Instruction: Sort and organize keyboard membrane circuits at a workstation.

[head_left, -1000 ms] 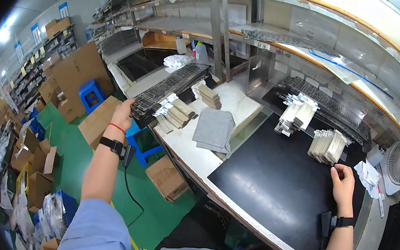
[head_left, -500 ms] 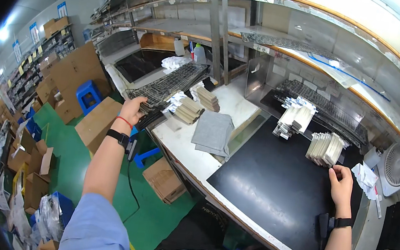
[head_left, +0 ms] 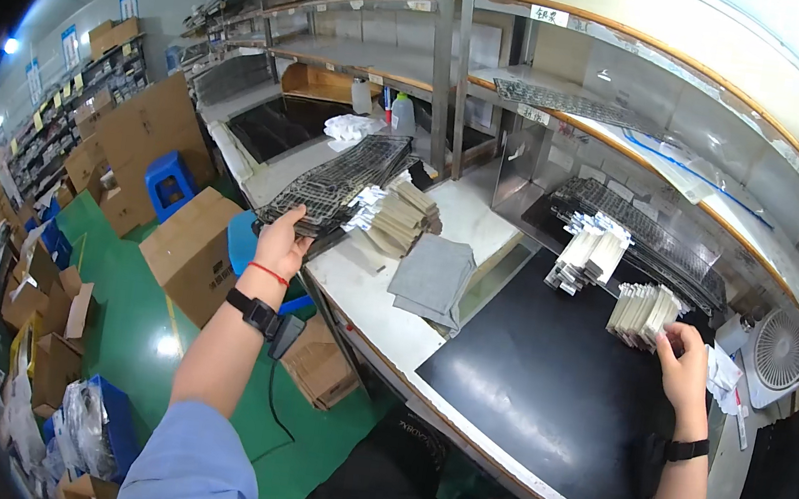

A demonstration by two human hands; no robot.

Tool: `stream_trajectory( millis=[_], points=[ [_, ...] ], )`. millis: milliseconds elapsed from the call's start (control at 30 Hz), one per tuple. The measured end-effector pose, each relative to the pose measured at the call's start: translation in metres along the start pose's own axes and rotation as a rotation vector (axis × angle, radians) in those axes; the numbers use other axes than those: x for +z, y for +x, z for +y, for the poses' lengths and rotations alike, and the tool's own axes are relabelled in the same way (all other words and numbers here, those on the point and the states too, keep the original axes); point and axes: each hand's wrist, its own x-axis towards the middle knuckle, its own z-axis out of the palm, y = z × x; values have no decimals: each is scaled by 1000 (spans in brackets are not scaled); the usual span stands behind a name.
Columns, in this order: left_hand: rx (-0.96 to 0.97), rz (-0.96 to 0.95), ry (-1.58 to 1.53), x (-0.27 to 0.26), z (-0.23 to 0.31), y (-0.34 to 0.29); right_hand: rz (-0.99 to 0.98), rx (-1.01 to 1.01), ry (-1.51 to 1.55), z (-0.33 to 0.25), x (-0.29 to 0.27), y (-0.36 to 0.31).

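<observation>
My left hand [head_left: 283, 242] is closed on the near edge of a stack of dark, grid-patterned sheets [head_left: 343, 182], thumb on top, at the left end of the white bench. Right beside that stack lie bundles of beige strips [head_left: 398, 221] with white ends. Over the black mat [head_left: 524, 377], my right hand [head_left: 683, 366] has its fingers curled at the right end of a fanned bundle of beige strips [head_left: 643, 315]; its fingertips are partly hidden. Another bundle of strips [head_left: 593, 255] rests behind it, against a second stack of dark grid sheets [head_left: 643, 236].
Grey cloths [head_left: 433, 276] lie on the white bench between the stacks and the mat. A white fan [head_left: 778, 350] and a white crumpled cloth [head_left: 724, 378] are at the right. Metal shelves [head_left: 637, 54] run above the bench. Cardboard boxes [head_left: 191, 258] and a blue stool [head_left: 169, 181] stand on the green floor.
My left hand has moved a little right and nearer, with the dark sheets' near end beside it. My right hand has come closer against the fanned strips. The view has shifted slightly.
</observation>
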Motion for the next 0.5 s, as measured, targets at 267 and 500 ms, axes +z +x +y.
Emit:
stream_trajectory(
  millis=[267, 500],
  points=[
    [-332, -271, -234, 18, 26, -58, -429, -107, 259, -117, 54, 6],
    [-620, -447, -19, 22, 33, -4, -585, -346, 278, -157, 108, -4]
  ],
)
